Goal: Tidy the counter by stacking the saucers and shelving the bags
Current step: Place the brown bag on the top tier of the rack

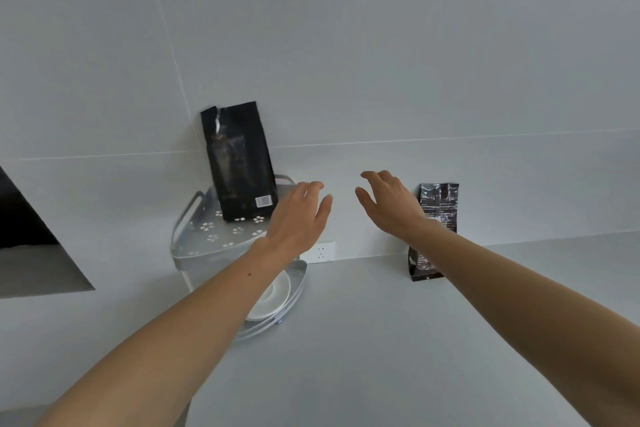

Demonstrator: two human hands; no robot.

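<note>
A tall black bag [239,163] stands upright on the top tier of a white corner shelf [194,246], leaning on the wall. My left hand [298,218] hovers just right of that bag, fingers apart, holding nothing. My right hand [391,204] is raised in front of the wall, also empty with fingers spread. Behind my right wrist a second, smaller dark bag [438,204] stands on the counter against the wall, partly hidden. White saucers [273,295] lie stacked on the shelf's lower tier, half covered by my left forearm.
A white wall socket [322,251] sits low on the tiled wall between the shelf and the small bag. The grey counter [381,340] runs forward from the wall. A dark opening [24,225] lies at the left edge.
</note>
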